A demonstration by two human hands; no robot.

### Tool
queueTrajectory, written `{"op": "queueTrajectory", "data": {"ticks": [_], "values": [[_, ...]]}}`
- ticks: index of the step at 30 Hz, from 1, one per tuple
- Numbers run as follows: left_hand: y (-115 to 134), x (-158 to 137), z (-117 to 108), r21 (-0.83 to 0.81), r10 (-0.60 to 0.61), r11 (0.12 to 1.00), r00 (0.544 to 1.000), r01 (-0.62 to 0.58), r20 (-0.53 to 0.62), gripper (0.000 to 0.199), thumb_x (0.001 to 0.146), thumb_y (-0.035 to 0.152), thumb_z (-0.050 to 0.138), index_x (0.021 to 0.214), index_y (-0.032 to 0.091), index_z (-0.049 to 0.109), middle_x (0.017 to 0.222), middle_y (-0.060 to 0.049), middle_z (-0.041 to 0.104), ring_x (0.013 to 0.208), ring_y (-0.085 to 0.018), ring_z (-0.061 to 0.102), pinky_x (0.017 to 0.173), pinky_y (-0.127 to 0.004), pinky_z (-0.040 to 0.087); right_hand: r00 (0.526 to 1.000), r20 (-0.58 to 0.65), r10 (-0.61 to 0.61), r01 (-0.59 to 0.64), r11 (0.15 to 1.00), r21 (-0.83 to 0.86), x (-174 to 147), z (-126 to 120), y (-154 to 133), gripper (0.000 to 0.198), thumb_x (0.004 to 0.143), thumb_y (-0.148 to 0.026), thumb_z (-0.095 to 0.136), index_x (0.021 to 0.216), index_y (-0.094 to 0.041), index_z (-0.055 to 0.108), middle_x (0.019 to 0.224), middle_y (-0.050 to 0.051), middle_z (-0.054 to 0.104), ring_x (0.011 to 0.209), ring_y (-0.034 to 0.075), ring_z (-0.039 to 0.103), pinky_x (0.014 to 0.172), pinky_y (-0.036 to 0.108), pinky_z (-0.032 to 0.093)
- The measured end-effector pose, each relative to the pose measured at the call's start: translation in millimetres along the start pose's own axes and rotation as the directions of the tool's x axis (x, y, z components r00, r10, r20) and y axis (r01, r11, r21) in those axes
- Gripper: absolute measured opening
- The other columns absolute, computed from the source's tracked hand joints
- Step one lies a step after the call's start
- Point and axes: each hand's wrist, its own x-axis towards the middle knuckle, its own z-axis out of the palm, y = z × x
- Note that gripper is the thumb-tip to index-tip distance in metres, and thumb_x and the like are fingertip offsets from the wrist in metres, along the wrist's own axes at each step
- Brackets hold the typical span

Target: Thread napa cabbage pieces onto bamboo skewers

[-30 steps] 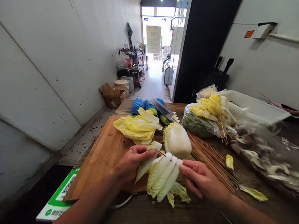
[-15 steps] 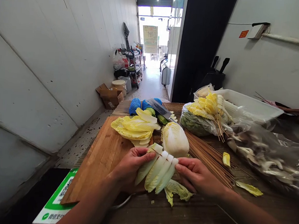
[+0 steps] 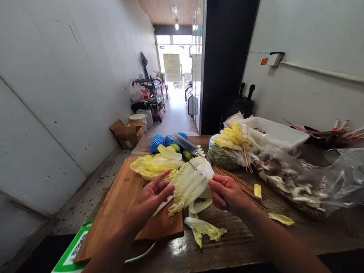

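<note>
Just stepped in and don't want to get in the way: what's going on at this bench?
A person is working napa cabbage with bare hands. The right hand pinches the stem ends of a row of cabbage leaves, seemingly strung on a skewer, lifted above the wooden cutting board. The left hand, fingers spread, touches the leaves from below. Loose leaves are piled at the board's far end, a cleaver lies beyond, and a bundle of bamboo skewers lies to the right.

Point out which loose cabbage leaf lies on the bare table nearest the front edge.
The crumpled leaf just right of the cutting board, below the right hand. The other loose leaves lie farther back by the skewers.
</note>
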Motion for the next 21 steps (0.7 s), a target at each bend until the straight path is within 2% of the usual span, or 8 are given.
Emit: {"op": "queueTrajectory", "data": {"ticks": [2, 3, 7, 10, 12, 15, 18, 21], "values": [[3, -10, 6, 0.067, 0.104, 0.994, 0.974, -0.092, -0.2, 0.065, 0.066, 0.04, 0.071, 0.123, 0.018, 0.05, 0.101, -0.008, 0.066, 0.087, -0.019, 0.06, 0.073, -0.027, 0.045, 0.989, -0.086, -0.124, 0.119, 0.991, -0.059, -1, 7, -8, 0.028, 0.082, -0.042, 0.054, 0.074, -0.016, 0.05, 0.036, -0.013, 0.034, 0.029, 0.003, 0.021, 0.031, 0.017, 0.017], [5, -14, 9, 0.094, 0.149, 0.987, 0.959, -0.129, -0.242, 0.065, 0.066, 0.041, 0.07, 0.123, 0.018, 0.05, 0.107, -0.009, 0.064, 0.092, -0.02, 0.059, 0.077, -0.028, 0.045, 0.978, -0.117, -0.173, 0.162, 0.981, -0.103, -2, 11, -12, 0.027, 0.081, -0.042, 0.055, 0.077, -0.015, 0.052, 0.037, -0.012, 0.035, 0.03, 0.003, 0.023, 0.032, 0.017, 0.018], [15, -26, 19, 0.127, 0.3, 0.952, 0.937, -0.28, -0.181, 0.075, 0.063, 0.032, 0.075, 0.13, 0.025, 0.043, 0.134, -0.01, 0.046, 0.124, -0.025, 0.04, 0.097, -0.033, 0.035, 0.966, -0.094, -0.242, 0.213, 0.947, -0.242, -13, 27, -26, 0.031, 0.076, -0.04, 0.061, 0.089, -0.012, 0.057, 0.041, -0.01, 0.04, 0.033, 0.003, 0.032, 0.034, 0.017, 0.022], [25, -29, 17, 0.044, 0.346, 0.938, 0.935, -0.344, -0.076, 0.081, 0.061, 0.028, 0.076, 0.133, 0.029, 0.039, 0.141, -0.01, 0.038, 0.13, -0.028, 0.031, 0.1, -0.037, 0.033, 0.974, -0.016, -0.224, 0.216, 0.954, -0.208, -22, 36, -32, 0.032, 0.078, -0.04, 0.058, 0.089, -0.011, 0.059, 0.04, -0.01, 0.038, 0.031, 0.003, 0.03, 0.032, 0.017, 0.02], [27, -30, 13, -0.044, 0.23, 0.973, 0.966, -0.226, 0.122, 0.073, 0.06, 0.027, 0.077, 0.127, 0.022, 0.048, 0.132, -0.013, 0.049, 0.122, -0.031, 0.042, 0.096, -0.039, 0.038, 0.98, -0.003, -0.2, 0.197, 0.968, -0.153, -27, 37, -34, 0.031, 0.079, -0.041, 0.058, 0.088, -0.011, 0.059, 0.039, -0.011, 0.036, 0.03, 0.003, 0.027, 0.032, 0.017, 0.019], [23, -32, 9, -0.158, 0.038, 0.987, 0.943, 0.015, 0.331, 0.051, 0.064, 0.021, 0.074, 0.112, 0.014, 0.06, 0.112, -0.014, 0.064, 0.105, -0.029, 0.057, 0.089, -0.037, 0.045, 0.994, 0.015, -0.106, 0.107, 0.986, -0.127, -30, 31, -29, 0.034, 0.078, -0.043, 0.059, 0.092, -0.012, 0.058, 0.04, -0.011, 0.04, 0.031, 0.003, 0.027, 0.032, 0.016, 0.019], [18, -32, 4, -0.266, -0.005, 0.961, 0.968, 0.074, 0.249, 0.037, 0.069, 0.013, 0.069, 0.105, 0.017, 0.063, 0.105, -0.008, 0.068, 0.097, -0.022, 0.062, 0.086, -0.031, 0.047, 0.994, 0.075, 0.076, -0.063, 0.984, -0.165, -38, 17, -16, 0.043, 0.074, -0.043, 0.063, 0.102, -0.011, 0.058, 0.047, -0.007, 0.049, 0.033, 0.004, 0.035, 0.033, 0.016, 0.023], [15, -32, -7, -0.351, -0.08, 0.926, 0.982, 0.138, 0.173, 0.032, 0.068, 0.015, 0.07, 0.1, 0.017, 0.064, 0.097, -0.005, 0.07, 0.088, -0.019, 0.064, 0.081, -0.029, 0.049, 0.993, 0.038, 0.108, -0.098, 0.976, -0.194, -50, 11, 0, 0.038, 0.076, -0.044, 0.061, 0.094, -0.01, 0.061, 0.048, -0.006, 0.049, 0.034, 0.004, 0.036, 0.034, 0.017, 0.024]]}}
